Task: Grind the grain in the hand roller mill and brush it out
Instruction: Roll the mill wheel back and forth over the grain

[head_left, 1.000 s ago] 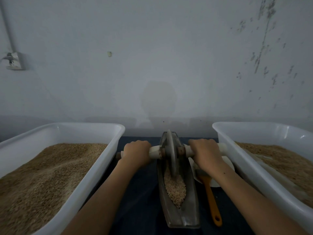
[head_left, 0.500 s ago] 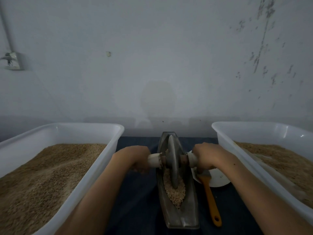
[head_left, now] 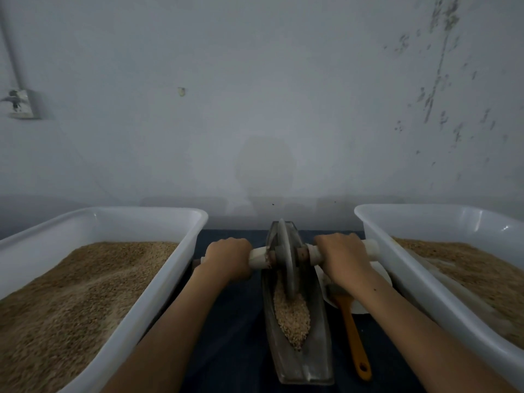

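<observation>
Hands (head_left: 228,258) (head_left: 341,258) grip roller handles (head_left: 259,257) over grain (head_left: 292,316) in trough (head_left: 317,336).

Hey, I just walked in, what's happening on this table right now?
A person is grinding grain by hand. The left hand and right hand each grip one end of the roller handle, whose metal wheel sits in a narrow boat-shaped trough holding grain. Two white tubs of grain flank the trough. An orange-handled brush lies untouched to its right.
</observation>
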`<state>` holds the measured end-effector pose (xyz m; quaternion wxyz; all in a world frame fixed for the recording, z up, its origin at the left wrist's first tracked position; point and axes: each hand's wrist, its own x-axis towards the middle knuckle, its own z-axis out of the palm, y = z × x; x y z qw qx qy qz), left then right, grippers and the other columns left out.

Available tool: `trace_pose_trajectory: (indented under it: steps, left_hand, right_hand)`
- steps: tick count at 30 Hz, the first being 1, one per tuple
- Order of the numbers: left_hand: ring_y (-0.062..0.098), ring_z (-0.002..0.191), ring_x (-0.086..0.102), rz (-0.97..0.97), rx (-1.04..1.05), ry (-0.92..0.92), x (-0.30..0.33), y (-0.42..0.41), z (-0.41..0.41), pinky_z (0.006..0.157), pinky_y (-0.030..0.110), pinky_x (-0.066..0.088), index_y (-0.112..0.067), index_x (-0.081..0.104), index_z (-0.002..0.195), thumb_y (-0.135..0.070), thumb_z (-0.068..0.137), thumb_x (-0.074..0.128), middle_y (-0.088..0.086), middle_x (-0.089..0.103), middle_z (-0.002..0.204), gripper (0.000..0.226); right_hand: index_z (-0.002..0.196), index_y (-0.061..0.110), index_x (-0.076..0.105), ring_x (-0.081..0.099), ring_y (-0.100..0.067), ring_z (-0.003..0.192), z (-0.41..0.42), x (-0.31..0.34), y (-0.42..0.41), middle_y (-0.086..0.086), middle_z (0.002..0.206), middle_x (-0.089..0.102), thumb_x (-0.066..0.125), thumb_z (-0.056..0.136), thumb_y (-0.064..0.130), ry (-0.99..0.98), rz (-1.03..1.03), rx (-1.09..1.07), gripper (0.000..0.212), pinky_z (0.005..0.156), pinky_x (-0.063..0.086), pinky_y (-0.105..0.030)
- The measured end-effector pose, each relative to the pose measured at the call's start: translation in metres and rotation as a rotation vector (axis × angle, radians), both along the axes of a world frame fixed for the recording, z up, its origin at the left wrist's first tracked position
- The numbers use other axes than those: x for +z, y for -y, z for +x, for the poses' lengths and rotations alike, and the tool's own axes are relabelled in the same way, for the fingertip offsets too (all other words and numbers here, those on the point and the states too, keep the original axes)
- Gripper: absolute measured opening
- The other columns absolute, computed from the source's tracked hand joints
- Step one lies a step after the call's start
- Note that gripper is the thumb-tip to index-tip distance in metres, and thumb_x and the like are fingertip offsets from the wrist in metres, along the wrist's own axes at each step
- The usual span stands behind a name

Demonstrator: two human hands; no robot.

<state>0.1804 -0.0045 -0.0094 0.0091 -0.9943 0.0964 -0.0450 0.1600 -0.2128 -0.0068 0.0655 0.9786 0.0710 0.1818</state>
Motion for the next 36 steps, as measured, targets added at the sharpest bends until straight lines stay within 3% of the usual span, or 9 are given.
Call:
trace_pose_trajectory:
  steps: [4, 10, 15, 19, 23, 26, 31, 33, 36]
  left_hand:
    - [0.02, 0.097, 0.059, -0.019, -0.034, -0.178, 0.004, -0.005, 0.001, 0.075, 0.03, 0.04, -0.02, 0.058, 0.117, -0.029, 0.078, 0.07, 0.003, 0.064, 0.11, 0.042]
    - [0.017, 0.087, 0.06, -0.072, -0.046, -0.327, 0.004, -0.007, 0.003, 0.077, 0.03, 0.044, -0.017, 0.058, 0.118, -0.026, 0.078, 0.072, 0.003, 0.063, 0.101, 0.044]
    - [0.019, 0.089, 0.058, -0.013, -0.023, -0.147, 0.003, -0.003, 0.0, 0.074, 0.032, 0.042, -0.018, 0.06, 0.114, -0.031, 0.077, 0.071, 0.003, 0.064, 0.104, 0.04]
    - [0.021, 0.094, 0.06, 0.026, -0.006, 0.078, -0.002, 0.002, 0.0, 0.071, 0.031, 0.038, -0.019, 0.059, 0.112, -0.031, 0.082, 0.065, 0.003, 0.064, 0.104, 0.033]
    - [0.022, 0.097, 0.059, 0.022, 0.013, 0.179, -0.004, 0.004, 0.0, 0.072, 0.03, 0.036, -0.02, 0.056, 0.11, -0.029, 0.086, 0.061, 0.003, 0.062, 0.107, 0.027]
    - [0.022, 0.098, 0.059, 0.033, 0.005, 0.128, -0.003, 0.003, -0.001, 0.076, 0.031, 0.039, -0.019, 0.056, 0.113, -0.029, 0.086, 0.062, 0.003, 0.062, 0.107, 0.03]
    - [0.021, 0.098, 0.06, 0.036, -0.024, -0.142, 0.008, -0.002, -0.004, 0.077, 0.031, 0.041, -0.019, 0.057, 0.119, -0.029, 0.081, 0.069, 0.004, 0.064, 0.109, 0.041]
    - [0.014, 0.079, 0.063, -0.028, -0.039, -0.321, 0.012, -0.004, -0.007, 0.07, 0.026, 0.047, -0.016, 0.061, 0.113, -0.023, 0.08, 0.07, 0.001, 0.066, 0.091, 0.035]
    - [0.005, 0.049, 0.055, -0.083, -0.066, -0.462, 0.016, -0.005, -0.008, 0.052, 0.019, 0.044, -0.017, 0.061, 0.084, -0.014, 0.079, 0.069, -0.005, 0.06, 0.063, 0.009]
  right_hand:
    - [0.105, 0.018, 0.06, 0.059, -0.019, 0.093, -0.004, 0.013, -0.003, -0.002, 0.103, 0.063, 0.061, 0.087, 0.016, -0.21, -0.058, -0.032, 0.018, 0.078, 0.038, -0.03]
    - [0.102, 0.015, 0.059, 0.05, -0.016, 0.077, -0.009, 0.022, -0.001, 0.001, 0.083, 0.049, 0.061, 0.087, 0.015, -0.335, -0.097, -0.021, 0.016, 0.069, 0.038, -0.028]
    - [0.104, 0.015, 0.059, 0.055, -0.018, 0.084, -0.008, 0.019, -0.004, -0.001, 0.095, 0.059, 0.06, 0.087, 0.014, -0.294, -0.063, -0.057, 0.017, 0.072, 0.039, -0.028]
    - [0.093, 0.023, 0.053, 0.059, -0.02, 0.096, -0.006, 0.007, -0.004, 0.001, 0.102, 0.063, 0.055, 0.09, 0.016, -0.114, -0.002, -0.039, 0.007, 0.08, 0.037, -0.031]
    - [0.083, 0.025, 0.041, 0.056, -0.019, 0.094, -0.003, -0.007, 0.0, 0.005, 0.095, 0.062, 0.049, 0.092, 0.014, 0.087, 0.075, 0.009, 0.017, 0.082, 0.033, -0.032]
    - [0.08, 0.025, 0.041, 0.057, -0.02, 0.093, -0.002, -0.007, 0.001, 0.004, 0.094, 0.062, 0.05, 0.091, 0.014, 0.086, 0.046, 0.016, 0.018, 0.081, 0.032, -0.032]
    - [0.092, 0.018, 0.056, 0.056, -0.018, 0.081, -0.008, 0.018, -0.001, 0.0, 0.091, 0.06, 0.063, 0.086, 0.019, -0.26, -0.05, -0.027, 0.009, 0.07, 0.038, -0.029]
    - [0.094, 0.016, 0.059, 0.056, -0.016, 0.078, -0.012, 0.026, 0.0, 0.001, 0.085, 0.058, 0.068, 0.083, 0.023, -0.419, -0.061, -0.021, 0.016, 0.068, 0.043, -0.028]
    - [0.104, 0.015, 0.062, 0.061, -0.016, 0.086, -0.014, 0.031, 0.002, -0.002, 0.095, 0.063, 0.071, 0.082, 0.026, -0.537, -0.065, -0.033, 0.026, 0.075, 0.049, -0.028]
